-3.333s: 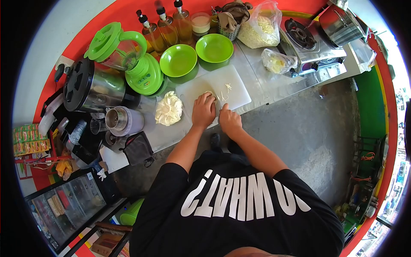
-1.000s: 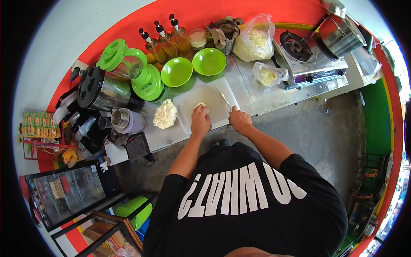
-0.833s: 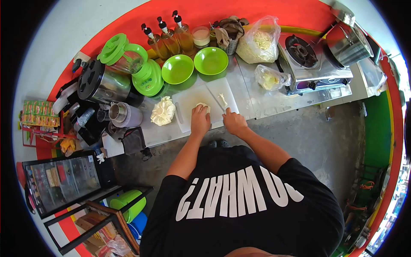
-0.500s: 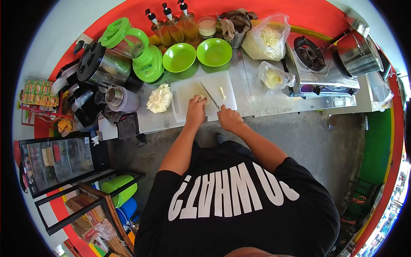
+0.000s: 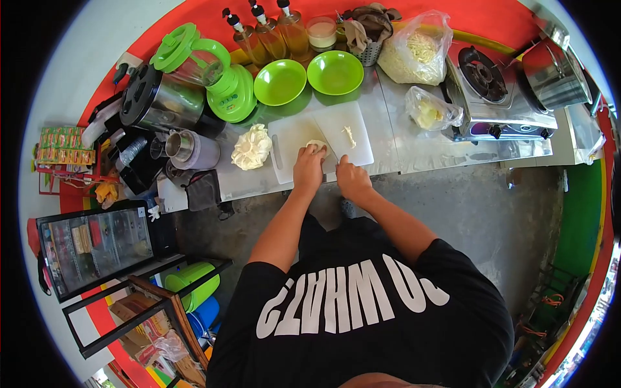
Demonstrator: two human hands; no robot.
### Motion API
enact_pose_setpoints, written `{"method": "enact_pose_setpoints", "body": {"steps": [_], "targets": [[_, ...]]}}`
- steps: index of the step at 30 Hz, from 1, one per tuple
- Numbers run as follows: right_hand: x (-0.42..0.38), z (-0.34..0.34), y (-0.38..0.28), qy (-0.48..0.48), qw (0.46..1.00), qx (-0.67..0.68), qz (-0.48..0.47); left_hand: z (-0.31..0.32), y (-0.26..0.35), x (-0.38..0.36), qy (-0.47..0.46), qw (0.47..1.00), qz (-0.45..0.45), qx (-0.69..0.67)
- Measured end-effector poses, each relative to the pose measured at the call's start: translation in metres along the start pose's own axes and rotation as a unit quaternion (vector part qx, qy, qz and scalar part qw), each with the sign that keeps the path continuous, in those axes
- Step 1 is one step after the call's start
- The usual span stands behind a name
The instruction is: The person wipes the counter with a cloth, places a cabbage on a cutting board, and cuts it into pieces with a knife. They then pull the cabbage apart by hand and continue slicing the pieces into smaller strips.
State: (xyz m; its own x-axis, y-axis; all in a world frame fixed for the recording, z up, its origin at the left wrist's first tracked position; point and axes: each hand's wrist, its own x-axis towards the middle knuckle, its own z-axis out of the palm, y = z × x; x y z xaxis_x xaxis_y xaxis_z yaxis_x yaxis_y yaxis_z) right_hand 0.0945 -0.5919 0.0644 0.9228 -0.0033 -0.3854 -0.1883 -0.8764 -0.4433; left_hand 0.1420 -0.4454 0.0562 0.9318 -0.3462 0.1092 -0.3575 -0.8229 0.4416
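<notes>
On a white cutting board [image 5: 294, 126], my left hand [image 5: 309, 169] presses its curled fingers onto a pale piece of food [image 5: 316, 145], mostly covered by the fingers. My right hand [image 5: 353, 180] is closed around the handle of a kitchen knife [image 5: 326, 134]. Its blade points away from me across the board, just right of the pale piece. Thin pale shreds [image 5: 349, 137] lie to the right of the blade. Left of the board sits a pale, ruffled clump [image 5: 251, 147] that looks like oyster mushrooms; I cannot be sure of the kind.
Behind the board stand two green bowls [image 5: 280, 83], a green blender [image 5: 231, 94] and pump bottles [image 5: 273, 40]. To the right are a bag of pale shreds [image 5: 417, 55], a smaller bag [image 5: 432, 111] and a gas stove [image 5: 495, 116]. A steel flask [image 5: 191, 150] is at left.
The whole view has shifted, so the counter appears further right. The knife's blade now appears flatter and closer to the board. Both hands keep their holds.
</notes>
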Motion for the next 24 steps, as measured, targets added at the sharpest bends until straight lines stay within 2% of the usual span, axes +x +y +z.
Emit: {"method": "enact_pose_setpoints", "body": {"steps": [6,14,16,21,24], "targets": [[0.016,-0.014,-0.012,0.016,0.999,-0.037,-0.028,-0.003,0.009,0.005,-0.048,0.996,-0.023,0.068],[-0.005,-0.001,-0.011,0.012,0.997,-0.071,0.006,0.001,0.009,0.005,-0.017,0.998,-0.031,0.054],[0.002,0.003,-0.013,0.008,0.999,-0.011,0.037,0.0,0.009,0.003,-0.024,0.997,-0.044,0.05],[0.022,-0.007,-0.021,0.001,0.999,-0.032,0.023,-0.003,0.008,-0.001,0.0,0.998,-0.027,0.049],[0.013,-0.014,-0.022,-0.012,0.998,-0.058,0.01,-0.006,0.011,0.002,-0.024,0.997,-0.031,0.061]]}}
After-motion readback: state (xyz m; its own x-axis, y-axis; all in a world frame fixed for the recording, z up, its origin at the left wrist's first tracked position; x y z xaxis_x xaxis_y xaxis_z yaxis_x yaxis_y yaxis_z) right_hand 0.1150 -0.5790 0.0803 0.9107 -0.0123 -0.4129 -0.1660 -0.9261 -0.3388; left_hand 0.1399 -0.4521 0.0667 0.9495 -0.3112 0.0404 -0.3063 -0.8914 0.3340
